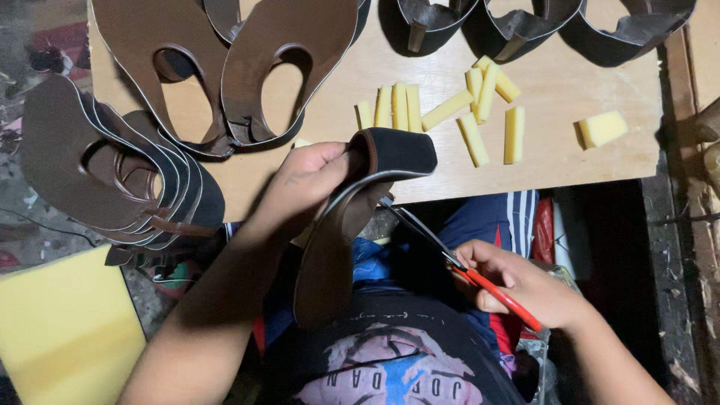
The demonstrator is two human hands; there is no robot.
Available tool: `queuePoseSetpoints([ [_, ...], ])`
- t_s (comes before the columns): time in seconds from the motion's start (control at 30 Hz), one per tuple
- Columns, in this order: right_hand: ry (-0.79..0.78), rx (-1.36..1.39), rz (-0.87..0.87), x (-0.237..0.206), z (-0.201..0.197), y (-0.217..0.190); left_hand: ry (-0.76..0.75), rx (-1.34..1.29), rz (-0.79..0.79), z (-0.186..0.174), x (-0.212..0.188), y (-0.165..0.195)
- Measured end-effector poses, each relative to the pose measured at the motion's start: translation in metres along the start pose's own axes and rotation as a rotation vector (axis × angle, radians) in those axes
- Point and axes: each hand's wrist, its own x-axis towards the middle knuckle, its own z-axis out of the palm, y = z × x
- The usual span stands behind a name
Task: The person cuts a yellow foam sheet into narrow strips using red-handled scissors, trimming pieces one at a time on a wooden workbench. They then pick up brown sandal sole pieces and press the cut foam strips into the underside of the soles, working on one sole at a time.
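At my far left a yellow foam sheet [64, 330] lies low beside my knee, and above it a stack of brown leather uppers [112, 165] overhangs the edge of the counter [585, 161]. Two more cut uppers [247, 67] lie flat further in. My left hand [304, 184] has its fingers clamped on the dark upper [352, 217], bent over at its top, hanging down over my lap just off the counter's edge. Yellow foam strips [442, 112] lie scattered behind it. My right hand [517, 285] is closed around red-handled scissors [450, 259], the blades pointing at the upper's edge. I judge this to be the trimming step; next the blades need to meet that edge cleanly while my left keeps the leather taut.
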Motion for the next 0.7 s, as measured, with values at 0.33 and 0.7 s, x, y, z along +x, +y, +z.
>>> queuePoseSetpoints([
  [0.33, 0.042, 0.089, 0.018, 0.011, 0.001, 0.008, 0.017, 0.102, 0.048, 0.011, -0.002, -0.004],
  [0.7, 0.172, 0.203, 0.092, 0.018, 0.006, 0.011, 0.121, 0.115, -0.142, 0.018, -0.003, 0.007],
])
